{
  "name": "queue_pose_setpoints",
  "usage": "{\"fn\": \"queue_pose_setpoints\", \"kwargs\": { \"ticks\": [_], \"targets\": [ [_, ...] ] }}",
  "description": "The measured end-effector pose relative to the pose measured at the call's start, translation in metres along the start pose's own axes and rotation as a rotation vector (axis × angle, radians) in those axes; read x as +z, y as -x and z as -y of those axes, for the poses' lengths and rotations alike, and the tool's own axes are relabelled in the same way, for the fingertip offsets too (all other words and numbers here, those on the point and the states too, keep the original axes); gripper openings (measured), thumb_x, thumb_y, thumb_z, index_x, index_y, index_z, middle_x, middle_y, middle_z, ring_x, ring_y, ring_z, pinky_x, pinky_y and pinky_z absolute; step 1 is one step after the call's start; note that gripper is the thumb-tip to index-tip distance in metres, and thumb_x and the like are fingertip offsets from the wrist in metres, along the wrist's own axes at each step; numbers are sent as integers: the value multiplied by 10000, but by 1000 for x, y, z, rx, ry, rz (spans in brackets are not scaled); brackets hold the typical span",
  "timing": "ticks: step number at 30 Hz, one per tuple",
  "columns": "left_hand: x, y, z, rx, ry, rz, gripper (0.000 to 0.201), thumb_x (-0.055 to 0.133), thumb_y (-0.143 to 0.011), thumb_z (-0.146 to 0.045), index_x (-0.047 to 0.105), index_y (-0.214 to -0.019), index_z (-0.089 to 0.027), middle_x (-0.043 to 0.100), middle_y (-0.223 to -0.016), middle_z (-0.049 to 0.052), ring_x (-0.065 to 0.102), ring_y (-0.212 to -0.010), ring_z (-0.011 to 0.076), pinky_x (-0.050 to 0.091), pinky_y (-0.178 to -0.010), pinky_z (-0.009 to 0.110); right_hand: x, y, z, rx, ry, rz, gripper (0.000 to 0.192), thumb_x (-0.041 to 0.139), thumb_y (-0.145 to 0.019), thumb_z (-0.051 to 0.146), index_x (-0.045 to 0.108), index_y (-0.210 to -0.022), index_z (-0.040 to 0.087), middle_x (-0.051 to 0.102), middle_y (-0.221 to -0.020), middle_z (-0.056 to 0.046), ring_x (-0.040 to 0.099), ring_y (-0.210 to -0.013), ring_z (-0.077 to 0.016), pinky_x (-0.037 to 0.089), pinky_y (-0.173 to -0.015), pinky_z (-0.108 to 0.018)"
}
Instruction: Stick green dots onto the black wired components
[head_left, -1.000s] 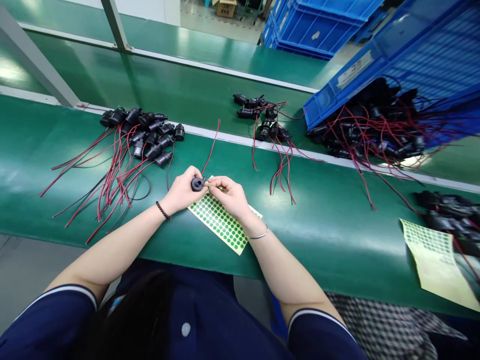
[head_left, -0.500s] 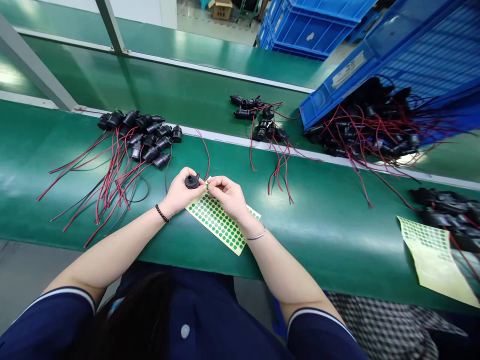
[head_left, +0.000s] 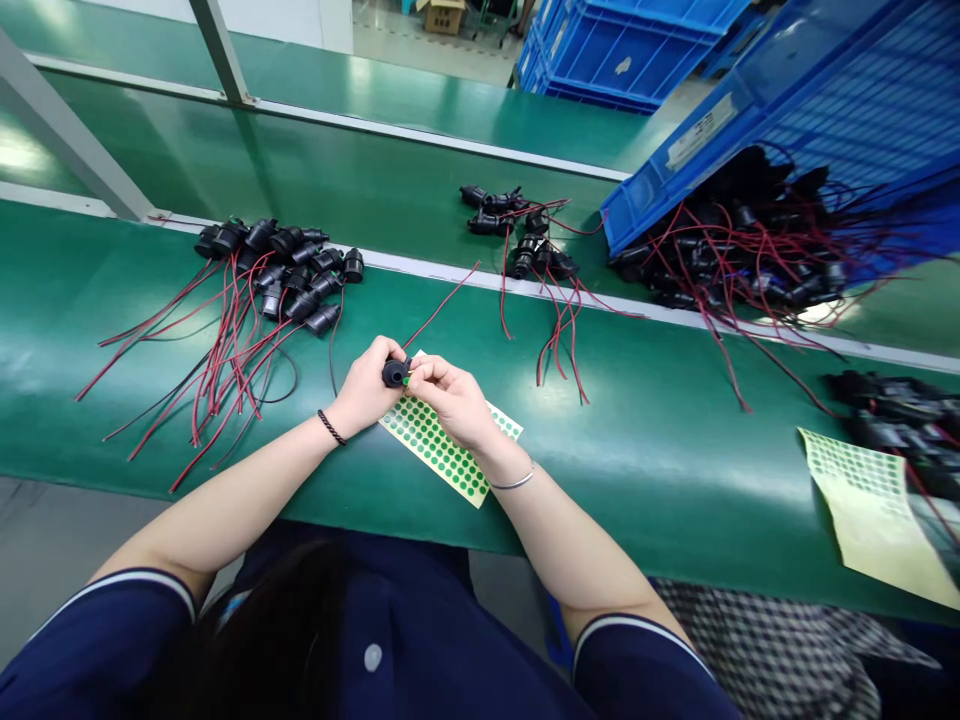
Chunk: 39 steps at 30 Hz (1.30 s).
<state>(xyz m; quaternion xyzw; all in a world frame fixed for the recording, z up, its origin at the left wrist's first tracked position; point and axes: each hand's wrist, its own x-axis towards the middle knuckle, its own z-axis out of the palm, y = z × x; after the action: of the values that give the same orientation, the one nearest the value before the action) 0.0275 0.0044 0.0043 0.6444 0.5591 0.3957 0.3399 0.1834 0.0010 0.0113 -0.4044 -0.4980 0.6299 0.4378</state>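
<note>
My left hand (head_left: 369,385) is closed around a small black pump (head_left: 394,373), its round face with a central hole turned up. A red wire (head_left: 442,305) trails from it toward the back of the bench. Against the pump's right side, my right hand (head_left: 455,403) pinches a green round sticker (head_left: 406,381) between thumb and finger. Beneath both hands lies a pale sheet of green dot stickers (head_left: 442,445), partly covered by my right hand. Left of my hands, a heap of similar black pumps (head_left: 289,265) rests with red and black wires spread forward.
Several more pumps (head_left: 525,225) lie across the white rail. At the right, a tilted blue crate (head_left: 660,190) spills wired pumps (head_left: 750,240). Another sticker sheet (head_left: 862,510) hangs over the green bench's (head_left: 637,430) right front edge, beside dark parts (head_left: 900,420).
My right hand has lifted from the sticker sheet to the pump with a green sticker. The pump has shifted slightly right in my left hand, and its red wire has swung right.
</note>
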Motion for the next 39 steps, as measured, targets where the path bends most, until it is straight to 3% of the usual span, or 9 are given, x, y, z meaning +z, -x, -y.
{"fn": "queue_pose_setpoints", "kwargs": {
  "ticks": [17,25,39],
  "targets": [
    [3,2,6,110,-54,13,271,587,-664,-74,459,-851,-222,602,-863,-11,575,-807,154,463,-757,290,4,-1,-2,23,14,-67,184,782,-638,299,630,-644,195,640,-828,-18,593,-783,-156,501,-811,-343],
    [3,4,6,106,-101,4,294,564,-656,-47,479,-879,-219,605,-907,9,577,-859,175,469,-808,321,7,1,-4,85,-51,-88,342,849,-600,315,584,-796,227,647,-739,28,630,-704,-140,554,-751,-325],
    [6,6,5,85,-73,7,269,554,-665,-42,465,-850,-216,596,-885,-1,569,-826,161,453,-766,299,7,2,-4,89,-52,-74,304,815,-606,251,606,-823,214,654,-763,31,613,-677,-111,533,-714,-289]
  ]
}}
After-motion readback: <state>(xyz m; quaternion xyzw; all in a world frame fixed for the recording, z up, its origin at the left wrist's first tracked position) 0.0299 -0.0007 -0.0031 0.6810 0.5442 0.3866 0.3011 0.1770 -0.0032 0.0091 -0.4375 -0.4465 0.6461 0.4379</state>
